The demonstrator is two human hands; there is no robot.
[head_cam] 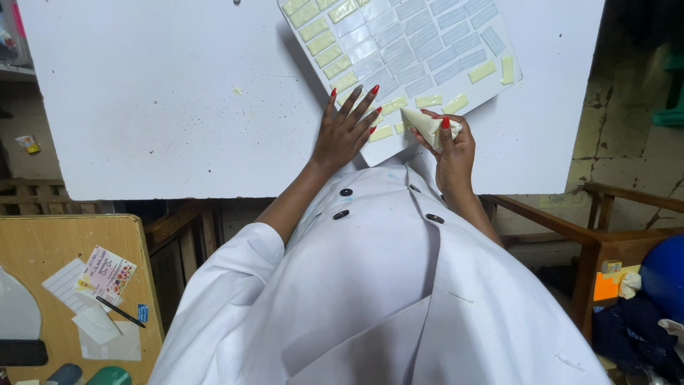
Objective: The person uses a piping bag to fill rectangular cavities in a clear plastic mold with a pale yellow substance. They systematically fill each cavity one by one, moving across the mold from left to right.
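On the white table (pixel 157 100), my left hand (pixel 345 132) lies flat and open on the mould tray (pixel 456 89); my right hand (pixel 450 146) grips a piping bag (pixel 424 125) at its near edge.

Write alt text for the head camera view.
A person in a white coat pipes pale filling from a piping bag in the right hand into a clear rectangular-cavity mould, steadied by the left hand, on a white table.

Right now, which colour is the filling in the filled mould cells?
Pale yellow, like the piping bag in the right hand; the head view shows the mould best.
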